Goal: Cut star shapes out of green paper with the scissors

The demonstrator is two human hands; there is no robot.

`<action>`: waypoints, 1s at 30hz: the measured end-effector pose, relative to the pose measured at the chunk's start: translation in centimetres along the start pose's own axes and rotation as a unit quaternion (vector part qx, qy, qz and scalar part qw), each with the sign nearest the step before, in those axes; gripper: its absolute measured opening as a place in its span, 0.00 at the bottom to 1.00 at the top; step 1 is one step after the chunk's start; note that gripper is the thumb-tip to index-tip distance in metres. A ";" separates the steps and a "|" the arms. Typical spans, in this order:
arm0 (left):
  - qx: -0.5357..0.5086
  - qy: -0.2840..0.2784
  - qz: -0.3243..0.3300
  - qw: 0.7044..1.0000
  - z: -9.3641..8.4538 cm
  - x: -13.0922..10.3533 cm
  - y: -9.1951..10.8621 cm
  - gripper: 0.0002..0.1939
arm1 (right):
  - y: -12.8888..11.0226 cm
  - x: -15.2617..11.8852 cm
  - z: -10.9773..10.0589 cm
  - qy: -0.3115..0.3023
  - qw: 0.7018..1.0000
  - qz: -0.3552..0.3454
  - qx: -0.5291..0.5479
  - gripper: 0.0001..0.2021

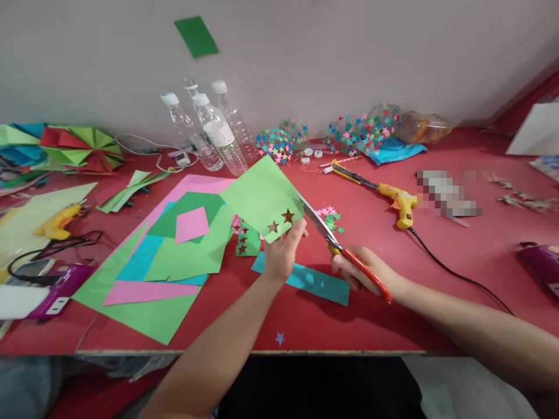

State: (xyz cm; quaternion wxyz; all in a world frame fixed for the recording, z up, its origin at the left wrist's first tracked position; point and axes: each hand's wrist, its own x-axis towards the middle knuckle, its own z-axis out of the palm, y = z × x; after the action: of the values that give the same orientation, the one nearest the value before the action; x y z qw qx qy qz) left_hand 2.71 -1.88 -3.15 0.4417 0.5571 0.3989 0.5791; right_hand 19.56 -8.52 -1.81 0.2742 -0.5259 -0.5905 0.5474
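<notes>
My left hand is closed on the lower edge of a light green sheet of paper, which is held up off the table. Two star-shaped holes show near that edge. In my right hand is a pair of scissors with red handles. Their blades point up and left, with the tips at the sheet's right edge. Below lie a blue paper strip and a darker green piece with star holes. Small pink and green paper stars lie behind the scissors.
Coloured paper sheets overlap on the left of the red table. Clear bottles stand at the wall. A yellow glue gun with a black cord lies right, another far left. Star-covered bottles lie at the back.
</notes>
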 end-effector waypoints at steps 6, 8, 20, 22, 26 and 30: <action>-0.150 0.087 0.020 0.985 -0.5 1.4 -0.6 0.17 | 0.5 0.9 -1.2 0.022 0.999 0.026 0.021 0.26; -0.155 0.096 -0.022 0.983 -0.3 1.7 -0.3 0.15 | 0.4 0.9 -1.4 0.018 1.000 0.013 0.018 0.26; -0.140 0.056 -0.115 0.982 0.4 1.1 -0.2 0.12 | 0.1 0.5 -0.9 0.013 1.000 0.015 0.015 0.28; -0.142 0.048 -0.106 0.983 0.4 1.2 -0.2 0.11 | 0.0 0.5 -0.9 0.024 0.999 0.025 0.019 0.27; -0.143 0.043 -0.095 0.984 0.3 1.3 -0.2 0.11 | -0.3 0.4 -0.9 0.034 0.998 0.038 0.022 0.26; -0.133 0.053 -0.096 0.985 0.2 1.4 -0.2 0.11 | -0.5 0.3 -0.9 0.038 0.997 0.056 0.025 0.25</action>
State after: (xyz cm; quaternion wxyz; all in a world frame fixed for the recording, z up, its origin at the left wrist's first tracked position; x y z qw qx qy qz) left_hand 2.93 -0.49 -2.94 0.5440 0.4210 0.3927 0.6104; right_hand 20.12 -7.81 -1.23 0.2778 -0.5716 -0.5356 0.5561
